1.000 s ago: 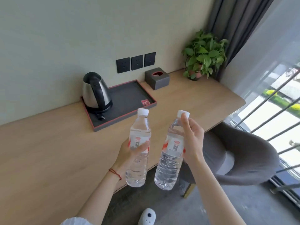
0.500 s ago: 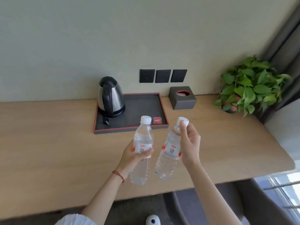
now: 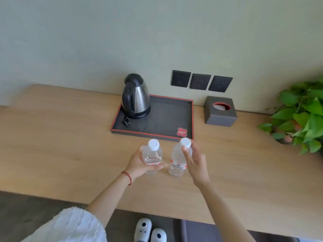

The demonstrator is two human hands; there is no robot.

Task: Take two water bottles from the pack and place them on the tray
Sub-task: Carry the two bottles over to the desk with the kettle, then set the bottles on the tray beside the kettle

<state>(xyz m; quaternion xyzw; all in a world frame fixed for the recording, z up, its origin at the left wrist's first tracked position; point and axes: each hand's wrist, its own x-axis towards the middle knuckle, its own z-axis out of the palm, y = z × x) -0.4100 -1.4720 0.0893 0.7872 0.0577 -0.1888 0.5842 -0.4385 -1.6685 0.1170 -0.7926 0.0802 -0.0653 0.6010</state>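
Note:
Each of my hands holds a clear water bottle with a white cap and a red-and-white label, upright above the wooden desk. My left hand (image 3: 139, 164) wraps the left water bottle (image 3: 152, 155) around its middle. My right hand (image 3: 195, 160) grips the right water bottle (image 3: 178, 159) from the side, fingers near the cap. Both bottles hover just in front of the near edge of the dark tray with a red rim (image 3: 167, 117). The pack is out of sight.
A steel kettle (image 3: 136, 96) with its plug occupies the tray's left end; a small red card (image 3: 182, 132) lies in its near right corner. A grey tissue box (image 3: 220, 111) and a potted plant (image 3: 300, 116) stand to the right. Wall sockets (image 3: 201, 81) sit behind.
Both hands have carried the bottles forward over the desk, closer to the tray's front edge. My head has turned to face the desk from more directly above.

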